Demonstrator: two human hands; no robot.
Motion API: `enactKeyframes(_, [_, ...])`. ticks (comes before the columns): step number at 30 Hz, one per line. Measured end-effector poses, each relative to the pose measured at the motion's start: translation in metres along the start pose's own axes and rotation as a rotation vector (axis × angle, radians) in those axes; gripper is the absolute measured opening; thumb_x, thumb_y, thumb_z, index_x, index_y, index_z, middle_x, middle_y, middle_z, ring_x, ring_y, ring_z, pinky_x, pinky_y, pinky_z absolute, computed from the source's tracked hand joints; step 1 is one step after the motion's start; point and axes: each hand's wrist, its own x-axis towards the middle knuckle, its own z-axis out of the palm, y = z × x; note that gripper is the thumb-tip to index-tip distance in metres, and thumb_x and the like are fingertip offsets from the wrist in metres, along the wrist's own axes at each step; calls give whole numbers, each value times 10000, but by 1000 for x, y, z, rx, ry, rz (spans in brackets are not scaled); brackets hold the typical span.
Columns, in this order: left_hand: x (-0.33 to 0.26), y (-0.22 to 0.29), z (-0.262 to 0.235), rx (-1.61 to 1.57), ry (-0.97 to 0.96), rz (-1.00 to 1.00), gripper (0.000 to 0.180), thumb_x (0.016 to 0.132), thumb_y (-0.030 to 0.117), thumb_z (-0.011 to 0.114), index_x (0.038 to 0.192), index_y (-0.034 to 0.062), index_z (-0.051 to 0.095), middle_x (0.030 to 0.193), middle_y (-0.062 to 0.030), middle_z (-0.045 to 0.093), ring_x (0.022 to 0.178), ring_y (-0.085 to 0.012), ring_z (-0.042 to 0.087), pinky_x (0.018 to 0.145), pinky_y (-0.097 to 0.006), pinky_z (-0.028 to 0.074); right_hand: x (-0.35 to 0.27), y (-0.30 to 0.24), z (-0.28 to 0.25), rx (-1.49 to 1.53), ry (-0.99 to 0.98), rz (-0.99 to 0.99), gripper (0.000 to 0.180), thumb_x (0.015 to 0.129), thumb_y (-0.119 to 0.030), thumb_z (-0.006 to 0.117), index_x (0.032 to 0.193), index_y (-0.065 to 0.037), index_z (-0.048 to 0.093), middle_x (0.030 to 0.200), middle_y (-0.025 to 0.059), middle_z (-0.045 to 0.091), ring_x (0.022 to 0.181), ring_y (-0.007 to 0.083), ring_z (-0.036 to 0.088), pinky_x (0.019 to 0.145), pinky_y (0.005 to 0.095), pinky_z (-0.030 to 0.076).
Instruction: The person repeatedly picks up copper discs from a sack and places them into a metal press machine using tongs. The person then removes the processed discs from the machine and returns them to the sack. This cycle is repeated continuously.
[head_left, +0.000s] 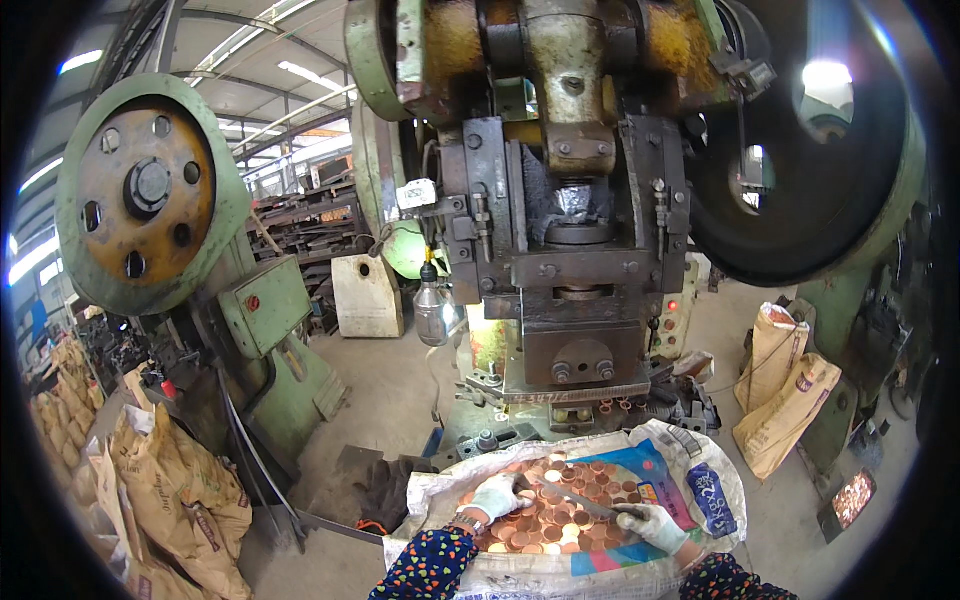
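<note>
A white woven sack (440, 500) lies spread in front of the press, bearing many round copper-coloured discs (545, 520). My left hand (493, 497), in a white glove, is among the discs at the left, its fingers curled; what they close on is too small to make out. My right hand (652, 526), gloved too, is at the right side of the pile. It is closed round one end of a long, narrow metal tool (580, 500), which slants across the discs toward my left hand.
Beyond the sack stands a large press with a heavy ram block (583, 350). A bottle-shaped lamp (432, 312) hangs at its left. Paper sacks stand at the left (180, 490) and right (790, 415). Dark gloves (390, 490) lie beside the discs' sack.
</note>
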Motion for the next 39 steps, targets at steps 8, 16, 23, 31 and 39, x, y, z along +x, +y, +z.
enactKeyframes(8, [-5, 2, 0, -21, 193, 58, 340, 765, 375, 721, 951, 93, 695, 868, -111, 694, 763, -214, 663, 727, -333, 523, -7, -20, -25, -136, -15, -114, 455, 885, -271, 643, 1275, -56, 549, 870, 12, 617, 768, 70, 539, 697, 242, 480])
enactKeyframes(16, [-4, 53, -48, -17, 288, 282, 198, 819, 220, 675, 961, 82, 693, 865, -72, 685, 773, -197, 669, 705, -296, 523, 41, -63, -107, -545, 124, -104, 396, 895, -351, 571, 1203, -105, 607, 821, 136, 670, 688, 171, 640, 678, 295, 505])
enactKeyframes(23, [37, 53, -66, -26, 267, 158, 206, 868, 201, 635, 1002, 44, 646, 804, -63, 672, 700, -158, 657, 640, -280, 521, 132, -64, -138, -1112, 299, -330, 325, 911, -338, 496, 1168, -174, 607, 935, 106, 663, 899, 278, 628, 774, 392, 501])
enactKeyframes(31, [96, 40, -49, -433, 383, 110, 194, 852, 174, 664, 970, 21, 656, 783, -72, 684, 700, -109, 645, 672, -259, 515, 185, -55, -122, -1537, 369, -420, 269, 924, -313, 491, 1130, -172, 594, 808, 45, 620, 734, 215, 637, 590, 346, 507])
enactKeyframes(39, [188, 25, -14, -514, 637, 49, 294, 782, 220, 725, 957, 8, 622, 826, -141, 682, 709, -239, 664, 664, -330, 515, 168, -41, -136, -1277, 412, -399, 304, 924, -301, 497, 1194, -177, 559, 841, 63, 627, 748, 233, 635, 649, 345, 503])
